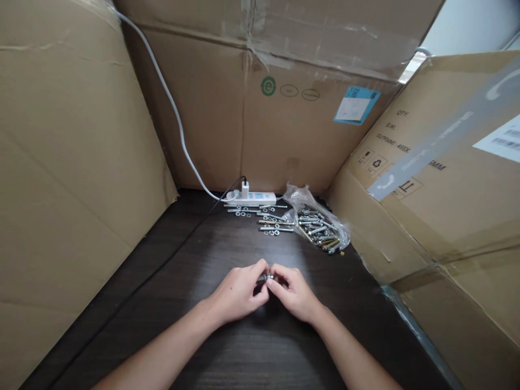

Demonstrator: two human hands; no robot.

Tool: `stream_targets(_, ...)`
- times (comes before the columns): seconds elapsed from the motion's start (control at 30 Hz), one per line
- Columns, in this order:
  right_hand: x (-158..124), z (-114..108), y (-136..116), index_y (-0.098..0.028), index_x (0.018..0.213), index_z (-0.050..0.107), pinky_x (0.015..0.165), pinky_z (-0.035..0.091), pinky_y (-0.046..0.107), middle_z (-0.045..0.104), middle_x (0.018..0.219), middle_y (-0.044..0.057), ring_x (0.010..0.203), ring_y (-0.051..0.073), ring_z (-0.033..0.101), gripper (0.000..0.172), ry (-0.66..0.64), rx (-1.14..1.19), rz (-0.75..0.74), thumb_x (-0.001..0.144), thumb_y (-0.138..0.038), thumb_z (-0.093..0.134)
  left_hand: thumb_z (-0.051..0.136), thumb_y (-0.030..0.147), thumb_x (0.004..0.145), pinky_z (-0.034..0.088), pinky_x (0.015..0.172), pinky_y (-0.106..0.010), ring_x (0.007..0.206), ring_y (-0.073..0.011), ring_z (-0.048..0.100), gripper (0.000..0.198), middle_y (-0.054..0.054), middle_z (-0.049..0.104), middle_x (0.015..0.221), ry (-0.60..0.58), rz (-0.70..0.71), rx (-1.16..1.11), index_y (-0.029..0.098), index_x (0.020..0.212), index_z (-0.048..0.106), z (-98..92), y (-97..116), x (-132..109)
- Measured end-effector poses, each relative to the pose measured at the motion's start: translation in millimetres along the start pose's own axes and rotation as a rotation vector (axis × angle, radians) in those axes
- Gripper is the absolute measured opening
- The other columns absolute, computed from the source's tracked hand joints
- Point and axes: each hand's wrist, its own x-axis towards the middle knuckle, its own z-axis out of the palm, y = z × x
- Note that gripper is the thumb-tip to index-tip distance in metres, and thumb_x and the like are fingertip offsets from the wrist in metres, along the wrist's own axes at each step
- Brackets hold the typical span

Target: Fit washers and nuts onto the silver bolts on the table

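Close together over the dark table [227, 352], both hands meet at a small metal bolt [263, 279]. My left hand [242, 288] is closed around its shank, hiding most of it. Thumb and fingers of my right hand [296, 292] pinch the bolt's shiny right end; whether a nut or washer is there, I cannot tell. Beyond the hands lie several long bolts [276, 229] in rows, with loose nuts and washers [271, 233] beside them. To their right, a clear plastic bag [343, 230] lies open with a heap of silver and brass-coloured bolts [319, 225] in it.
A white power strip [262, 198] with a plugged-in charger [245, 189] sits at the back. Its white cable [174, 108] runs up the back left; a black cable [162, 264] crosses the table's left side. Cardboard walls [73, 162] enclose the left, back and right.
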Motion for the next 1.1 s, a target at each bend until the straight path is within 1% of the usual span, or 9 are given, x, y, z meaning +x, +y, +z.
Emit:
stream_targets(0.2, 1.6, 1.4, 0.4, -0.018, 0.06, 0.042, 0.052, 0.029, 0.021, 0.04, 0.057, -0.005, 0.055, 0.009, 0.036, 0.029, 0.001, -0.023, -0.002, 0.084, -0.032, 0.05, 0.045, 0.02, 0.08, 0.037, 0.056, -0.022, 0.059, -0.0129, 0.055, 0.011, 0.002, 0.06, 0.074, -0.009, -0.004, 0.004, 0.022, 0.091, 0.045, -0.2, 1.0, 0.0)
stream_targets(0.37, 1.4, 1.8, 0.6, -0.017, 0.058, 0.044, 0.054, 0.03, 0.022, 0.041, 0.057, -0.004, 0.055, 0.009, 0.036, 0.033, -0.009, -0.039, 0.0, 0.087, -0.033, 0.047, 0.046, 0.021, 0.08, 0.037, 0.056, -0.022, 0.06, -0.013, 0.055, 0.013, 0.002, 0.06, 0.073, -0.002, -0.01, 0.011, 0.022, 0.092, 0.047, -0.1, -0.7, 0.4)
stream_targets(0.43, 1.2, 1.8, 1.3, -0.017, 0.061, 0.046, 0.054, 0.031, 0.022, 0.043, 0.058, -0.004, 0.054, 0.009, 0.037, 0.03, 0.01, -0.05, 0.005, 0.086, -0.033, 0.048, 0.047, 0.022, 0.079, 0.038, 0.057, -0.021, 0.061, -0.0131, 0.056, 0.012, 0.002, 0.061, 0.075, 0.005, -0.017, 0.0, 0.022, 0.092, 0.048, 0.1, -1.4, 0.5)
stream_targets(0.5, 0.8, 2.0, 2.1, -0.017, 0.067, 0.05, 0.053, 0.031, 0.021, 0.045, 0.059, -0.004, 0.054, 0.009, 0.039, 0.023, 0.037, -0.045, 0.011, 0.085, -0.032, 0.05, 0.047, 0.021, 0.079, 0.04, 0.059, -0.021, 0.064, -0.0133, 0.057, 0.012, 0.001, 0.062, 0.078, 0.007, -0.022, -0.019, 0.021, 0.091, 0.049, 0.3, -1.5, 0.7)
stream_targets(0.6, 0.2, 2.6, 2.6, -0.018, 0.073, 0.051, 0.052, 0.031, 0.021, 0.045, 0.059, -0.005, 0.053, 0.009, 0.04, 0.016, 0.05, -0.031, 0.013, 0.085, -0.029, 0.051, 0.047, 0.021, 0.079, 0.041, 0.06, -0.021, 0.066, -0.0134, 0.057, 0.011, 0.001, 0.062, 0.08, 0.001, -0.019, -0.039, 0.021, 0.091, 0.05, 0.4, -1.0, 1.0)
stream_targets(0.7, 0.1, 3.0, 2.2, -0.018, 0.07, 0.049, 0.052, 0.031, 0.021, 0.043, 0.058, -0.005, 0.053, 0.009, 0.039, 0.018, 0.046, -0.044, -0.001, 0.085, -0.029, 0.051, 0.047, 0.021, 0.079, 0.04, 0.058, -0.021, 0.064, -0.0128, 0.056, 0.009, 0.001, 0.061, 0.078, 0.001, -0.012, -0.039, 0.021, 0.088, 0.049, 0.2, -0.3, 1.0)
stream_targets(0.93, 1.9, 3.5, -0.1, -0.019, 0.061, 0.041, 0.053, 0.029, 0.022, 0.04, 0.057, -0.005, 0.053, 0.009, 0.036, 0.029, 0.042, -0.076, -0.024, 0.087, -0.031, 0.046, 0.047, 0.019, 0.078, 0.035, 0.054, -0.02, 0.059, -0.0116, 0.05, 0.003, 0.003, 0.056, 0.07, 0.003, 0.002, -0.023, 0.02, 0.082, 0.047, 0.3, 0.4, 1.0)
stream_targets(1.1, 1.8, 4.0, 0.2, -0.018, 0.061, 0.042, 0.054, 0.03, 0.022, 0.041, 0.057, -0.005, 0.054, 0.009, 0.038, 0.031, 0.033, -0.081, -0.015, 0.088, -0.033, 0.045, 0.047, 0.018, 0.078, 0.034, 0.055, -0.02, 0.059, -0.0113, 0.049, 0.003, 0.003, 0.054, 0.069, -0.003, 0.007, -0.017, 0.02, 0.078, 0.045, -0.1, 0.3, 1.3)
